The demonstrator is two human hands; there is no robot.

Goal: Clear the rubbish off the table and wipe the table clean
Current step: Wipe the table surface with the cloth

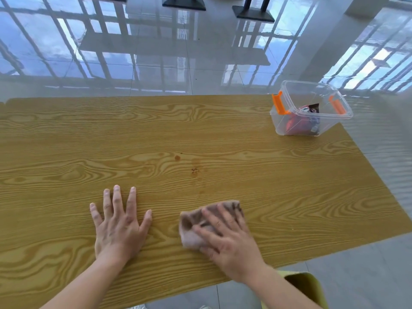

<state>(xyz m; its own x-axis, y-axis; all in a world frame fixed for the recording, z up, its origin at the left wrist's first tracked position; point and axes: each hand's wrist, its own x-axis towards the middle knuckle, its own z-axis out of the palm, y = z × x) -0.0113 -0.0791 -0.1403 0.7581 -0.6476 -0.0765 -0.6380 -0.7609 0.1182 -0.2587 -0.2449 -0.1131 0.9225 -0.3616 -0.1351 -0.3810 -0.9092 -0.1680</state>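
A wooden table (66,141) with a yellow grain pattern fills the view. My right hand (229,239) presses flat on a pinkish-brown cloth (191,228) lying on the table near the front edge, fingers spread over it. My left hand (119,224) rests flat on the bare wood to the left of the cloth, fingers apart, holding nothing. Small brown stains (195,170) mark the table's middle, beyond the cloth. At the far right corner stands a clear plastic box (287,128) with orange latches, and crumpled wrappers (308,109) lie inside it.
The table's right edge runs diagonally from the box down toward me. A yellow-green seat (312,286) shows below the front edge at the right. Glossy floor tiles surround the table, and black table bases (255,13) stand far beyond it.
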